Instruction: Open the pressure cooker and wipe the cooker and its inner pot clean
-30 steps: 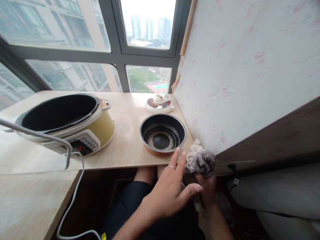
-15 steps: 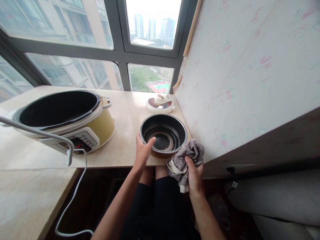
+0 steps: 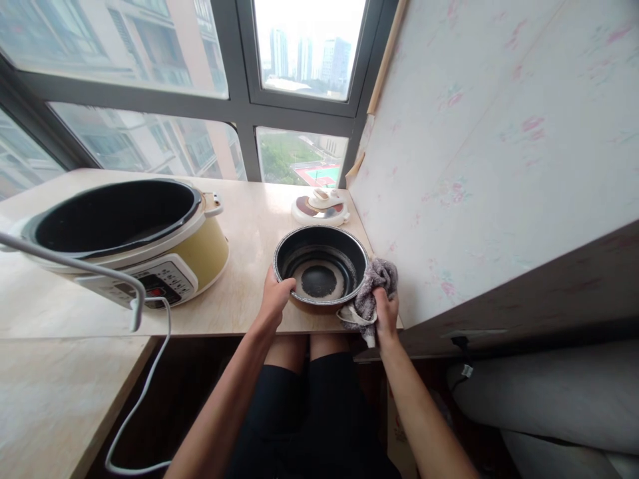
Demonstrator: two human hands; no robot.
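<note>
A round black inner pot (image 3: 320, 266) with a worn pale bottom sits near the front edge of the light wooden counter (image 3: 249, 293). My left hand (image 3: 276, 297) grips the pot's near-left rim, thumb hooked over the edge. Closed around a bunched grey cloth (image 3: 373, 293), my right hand (image 3: 385, 313) presses it against the pot's right side.
A yellow electric cooker (image 3: 130, 239) stands open at the left, its white cord (image 3: 144, 372) hanging off the counter. A small white round lid part (image 3: 319, 207) lies behind the pot. The papered wall (image 3: 474, 146) closes the right side; windows are behind.
My left hand left the cloth and took hold of the pot's rim. My right hand carried the cloth up from my lap to the pot's right side.
</note>
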